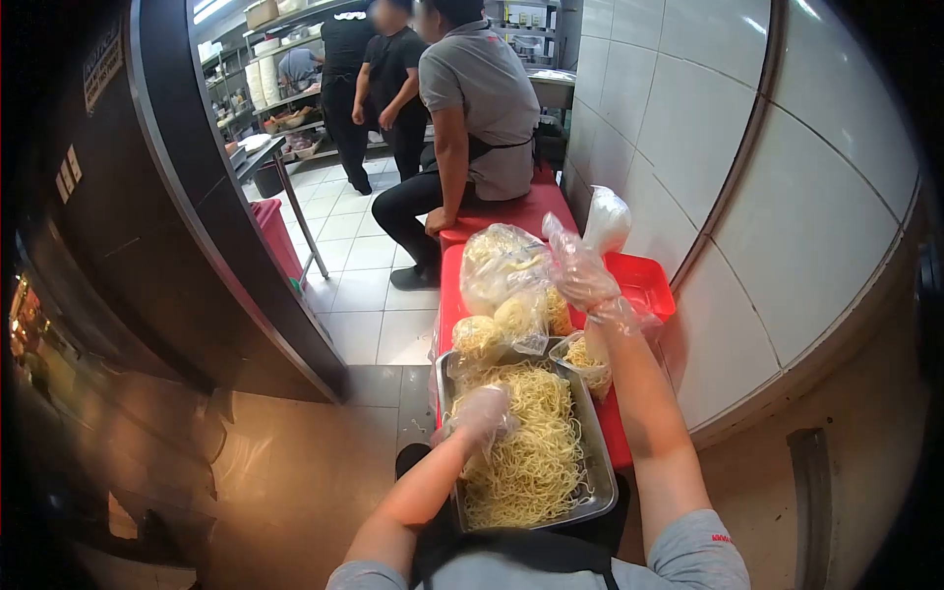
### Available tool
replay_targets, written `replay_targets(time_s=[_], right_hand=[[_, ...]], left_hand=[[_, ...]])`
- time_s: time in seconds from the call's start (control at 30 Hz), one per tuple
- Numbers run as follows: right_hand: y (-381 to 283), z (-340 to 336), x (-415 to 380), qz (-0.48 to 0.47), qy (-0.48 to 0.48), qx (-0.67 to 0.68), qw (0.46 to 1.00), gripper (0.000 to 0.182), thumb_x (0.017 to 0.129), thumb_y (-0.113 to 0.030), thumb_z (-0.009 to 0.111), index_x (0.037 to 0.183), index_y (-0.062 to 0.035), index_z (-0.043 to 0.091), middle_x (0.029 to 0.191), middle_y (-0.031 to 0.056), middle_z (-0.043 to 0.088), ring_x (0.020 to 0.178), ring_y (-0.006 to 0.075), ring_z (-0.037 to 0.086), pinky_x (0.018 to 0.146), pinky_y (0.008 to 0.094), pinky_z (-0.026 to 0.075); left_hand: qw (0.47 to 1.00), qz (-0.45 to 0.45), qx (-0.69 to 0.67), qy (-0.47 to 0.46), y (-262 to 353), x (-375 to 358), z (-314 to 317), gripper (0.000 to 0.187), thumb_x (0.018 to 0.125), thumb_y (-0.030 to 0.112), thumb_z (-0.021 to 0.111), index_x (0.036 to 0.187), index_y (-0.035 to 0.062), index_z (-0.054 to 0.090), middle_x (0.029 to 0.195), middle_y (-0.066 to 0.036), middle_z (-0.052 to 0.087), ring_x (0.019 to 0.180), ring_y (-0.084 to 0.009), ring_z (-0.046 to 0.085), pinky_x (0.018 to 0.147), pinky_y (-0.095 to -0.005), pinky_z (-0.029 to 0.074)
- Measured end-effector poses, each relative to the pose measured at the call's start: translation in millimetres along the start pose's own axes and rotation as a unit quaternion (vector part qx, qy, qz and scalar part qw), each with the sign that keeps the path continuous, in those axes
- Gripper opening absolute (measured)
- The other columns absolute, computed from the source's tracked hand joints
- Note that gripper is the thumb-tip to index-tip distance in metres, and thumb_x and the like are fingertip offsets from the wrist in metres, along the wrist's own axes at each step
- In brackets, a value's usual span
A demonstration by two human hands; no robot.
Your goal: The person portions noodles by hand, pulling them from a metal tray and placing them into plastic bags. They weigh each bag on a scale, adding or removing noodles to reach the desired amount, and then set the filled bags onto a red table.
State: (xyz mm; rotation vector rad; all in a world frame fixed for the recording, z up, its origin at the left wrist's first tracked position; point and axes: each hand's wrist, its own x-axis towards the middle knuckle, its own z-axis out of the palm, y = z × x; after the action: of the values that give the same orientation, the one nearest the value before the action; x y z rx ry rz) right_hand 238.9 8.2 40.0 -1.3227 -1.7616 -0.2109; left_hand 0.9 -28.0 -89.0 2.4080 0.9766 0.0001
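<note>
My left hand [482,411], in a loose clear plastic glove, rests on a heap of pale yellow noodles [531,442] at the left side of a metal tray [602,472]. Its fingers are partly hidden among the noodles. My right hand [588,280] reaches forward past the tray, wrapped in wrinkled clear plastic that hides how the fingers are held; I cannot tell whether they grip anything. Just left of it lie clear bags of noodle portions [501,285]. A small open bag of noodles [582,362] stands beside the tray's far right corner, below my right wrist.
A red basin [644,285] and a white plastic bag [607,221] stand against the tiled wall [669,118]. A seated person [482,108] occupies the far end of the red bench [531,206]. Other people stand near shelves behind. A dark partition [236,197] is at left.
</note>
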Motion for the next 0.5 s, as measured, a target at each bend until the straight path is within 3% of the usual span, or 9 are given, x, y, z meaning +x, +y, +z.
replay_targets(time_s=[0.07,0.13,0.17,0.2,0.23,0.27,0.3,0.4,0.5], right_hand=[[29,17,-34,0.135,-0.134,0.128,0.974,0.024,0.091,-0.02,0.051,0.106,-0.0043,0.06,0.078,0.0089,0.057,0.067,0.0172,0.057,0.063,0.0335,0.05],[-14,4,-75,0.221,-0.315,0.21,0.899,0.031,0.09,-0.019,0.056,0.117,-0.0038,0.058,0.095,0.0077,0.059,0.086,0.0174,0.057,0.075,0.0334,0.047],[-24,-2,-101,0.22,-0.437,0.132,0.862,0.037,0.088,-0.015,0.062,0.123,-0.0043,0.056,0.111,0.0068,0.061,0.104,0.0188,0.057,0.088,0.0353,0.046],[-25,7,-146,0.321,-0.375,0.243,0.835,0.039,0.088,-0.019,0.063,0.123,-0.0046,0.056,0.115,0.0079,0.061,0.107,0.0184,0.055,0.094,0.0328,0.043],[-20,13,-173,0.171,-0.318,0.118,0.925,0.047,0.084,-0.03,0.065,0.119,-0.0003,0.055,0.104,0.0139,0.065,0.096,0.029,0.061,0.085,0.0376,0.047],[-17,31,-204,0.202,-0.245,0.202,0.926,0.046,0.084,-0.024,0.065,0.122,-0.0016,0.054,0.114,0.0154,0.064,0.109,0.0297,0.057,0.094,0.0387,0.044],[-19,37,-221,0.225,-0.214,0.216,0.926,0.045,0.083,-0.024,0.065,0.122,-0.0015,0.055,0.113,0.0151,0.064,0.108,0.0295,0.058,0.093,0.0385,0.044],[-26,38,-239,0.293,-0.18,0.245,0.907,0.042,0.083,-0.022,0.065,0.119,-0.0011,0.057,0.11,0.0142,0.065,0.104,0.0287,0.059,0.09,0.038,0.045],[-27,30,-242,0.346,-0.16,0.294,0.876,0.04,0.083,-0.021,0.065,0.116,-0.0007,0.059,0.107,0.0134,0.066,0.1,0.028,0.06,0.088,0.0374,0.046]], left_hand=[[1.0,-0.014,-0.019,0.005,-2,-2,3,0.049,0.072,0.036,0.069,0.11,0.0055,0.064,0.105,-0.022,0.065,0.098,-0.0374,0.062,0.085,-0.0428,0.049],[0.997,0.002,-0.067,0.029,-4,-7,3,0.038,0.073,0.029,0.065,0.104,0.0067,0.067,0.104,-0.019,0.066,0.097,-0.0361,0.063,0.084,-0.0431,0.049],[0.995,0.02,-0.092,0.017,4,-10,-5,0.041,0.073,0.03,0.066,0.107,0.0059,0.066,0.106,-0.02,0.065,0.098,-0.0363,0.062,0.085,-0.0424,0.049],[0.992,0.037,-0.117,0.004,19,-18,-22,0.045,0.073,0.031,0.067,0.109,0.005,0.064,0.108,-0.021,0.065,0.099,-0.0365,0.062,0.087,-0.0416,0.048],[0.988,0.052,-0.143,-0.012,36,-28,-43,0.048,0.074,0.032,0.068,0.112,0.0041,0.063,0.111,-0.022,0.064,0.1,-0.0368,0.061,0.088,-0.0408,0.048],[0.981,0.105,-0.164,-0.002,55,-42,-68,0.045,0.073,0.03,0.068,0.109,0.004,0.065,0.102,-0.023,0.066,0.095,-0.0351,0.063,0.086,-0.0395,0.049],[0.98,0.14,-0.121,0.076,68,-52,-80,0.04,0.073,0.027,0.067,0.106,0.0047,0.066,0.093,-0.021,0.068,0.087,-0.0358,0.065,0.081,-0.0399,0.05],[0.958,0.206,-0.194,0.038,88,-53,-108,0.029,0.073,0.01,0.068,0.1,0.003,0.063,0.092,-0.014,0.066,0.09,-0.0179,0.064,0.079,-0.0287,0.049],[0.914,0.19,-0.358,-0.008,106,-64,-136,0.031,0.074,-0.003,0.065,0.104,0.0035,0.059,0.09,-0.005,0.064,0.088,-0.0096,0.06,0.077,-0.0254,0.048]])
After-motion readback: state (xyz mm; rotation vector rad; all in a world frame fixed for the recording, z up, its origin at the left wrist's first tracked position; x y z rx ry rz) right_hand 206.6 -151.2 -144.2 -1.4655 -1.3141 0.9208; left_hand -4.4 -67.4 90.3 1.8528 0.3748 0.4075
